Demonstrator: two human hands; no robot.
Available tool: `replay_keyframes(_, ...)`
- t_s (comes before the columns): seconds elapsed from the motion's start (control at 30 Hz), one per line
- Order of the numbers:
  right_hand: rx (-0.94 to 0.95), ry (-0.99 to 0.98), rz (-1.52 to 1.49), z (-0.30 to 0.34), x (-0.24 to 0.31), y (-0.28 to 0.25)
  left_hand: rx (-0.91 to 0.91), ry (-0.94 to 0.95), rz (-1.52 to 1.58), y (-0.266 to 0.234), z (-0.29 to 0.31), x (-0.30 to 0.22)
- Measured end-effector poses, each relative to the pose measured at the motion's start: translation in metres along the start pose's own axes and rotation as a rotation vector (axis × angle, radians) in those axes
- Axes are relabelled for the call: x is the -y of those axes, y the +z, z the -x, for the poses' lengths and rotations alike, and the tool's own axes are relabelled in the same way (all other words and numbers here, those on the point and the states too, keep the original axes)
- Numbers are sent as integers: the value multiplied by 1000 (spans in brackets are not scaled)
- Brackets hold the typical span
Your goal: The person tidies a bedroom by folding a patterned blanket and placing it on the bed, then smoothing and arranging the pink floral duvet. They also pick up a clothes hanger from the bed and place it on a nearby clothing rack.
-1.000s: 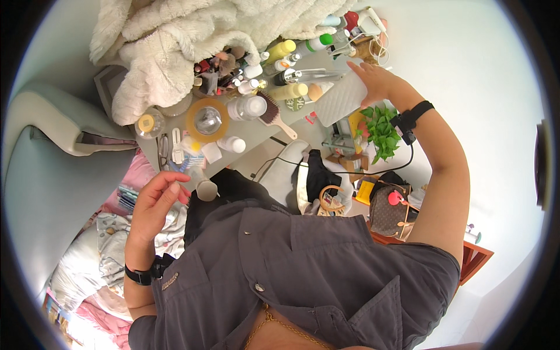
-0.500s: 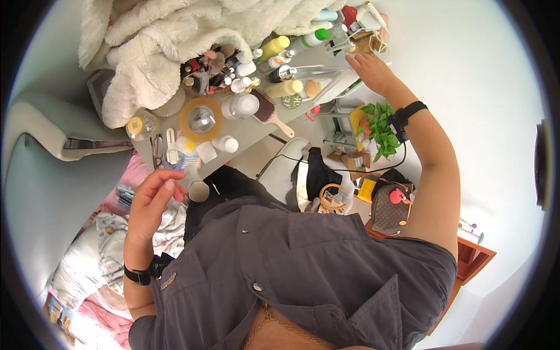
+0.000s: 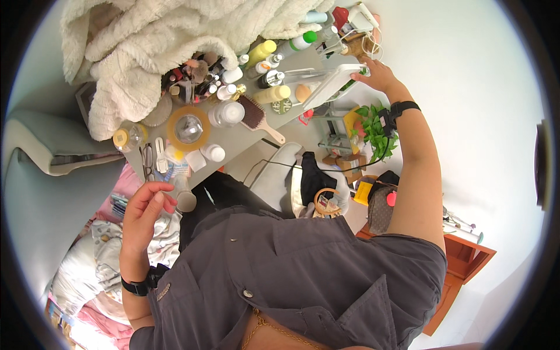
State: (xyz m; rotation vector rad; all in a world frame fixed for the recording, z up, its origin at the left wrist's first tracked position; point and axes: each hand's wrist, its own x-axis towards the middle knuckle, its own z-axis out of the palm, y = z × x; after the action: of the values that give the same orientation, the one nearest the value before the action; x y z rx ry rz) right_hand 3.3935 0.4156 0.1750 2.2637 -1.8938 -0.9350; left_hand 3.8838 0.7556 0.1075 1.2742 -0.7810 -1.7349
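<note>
My right hand [image 3: 376, 76] is stretched out to the far right edge of the desk. Its fingers close round the upper corner of a white-framed panel [image 3: 330, 85] that looks like a tabletop mirror, standing tilted behind the bottles. My left hand [image 3: 142, 219] hovers in front of the desk's near left edge, fingers loosely bent and holding nothing. Closest to it are a clear bottle with a pale cap [image 3: 186, 201], glasses [image 3: 147, 162] and a white clip-like item [image 3: 160, 154].
A wooden hairbrush [image 3: 262, 119], a roll of tape [image 3: 189, 128], a yellow bottle [image 3: 273, 94] and makeup brushes [image 3: 198, 71] crowd the desk. A white fluffy blanket [image 3: 128, 76] covers its back. A leafy plant [image 3: 370, 131] and a stool with black cloth [image 3: 315, 178] stand right.
My right hand has moved slightly right and down, and its fingers now grip the white-framed panel's corner. My left hand has shifted a little left and down. The whole view has shifted slightly.
</note>
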Motion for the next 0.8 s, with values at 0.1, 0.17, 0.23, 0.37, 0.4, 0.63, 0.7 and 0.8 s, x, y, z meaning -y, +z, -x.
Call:
replay_keyframes(0.1,33,7,-2,-2,3,-2,-6,5,16,0,1,2)
replay_keyframes(0.17,42,12,30,-4,1,-1,4,13,32,-1,2,5)
replay_keyframes(0.23,99,66,59,-1,11,-11,4,14,40,-2,1,5)
replay_keyframes(0.37,142,111,83,4,18,-17,-27,39,-3,-8,3,19)
replay_keyframes(0.4,148,104,76,3,18,-17,-43,56,-27,-10,3,26)
replay_keyframes(0.63,139,103,-8,2,13,-9,156,1,-163,22,-5,-27)
replay_keyframes(0.7,124,103,-14,2,7,-5,209,187,-334,39,-15,-45)
replay_keyframes(0.8,114,110,-71,3,4,-1,351,301,-590,65,-39,-75)
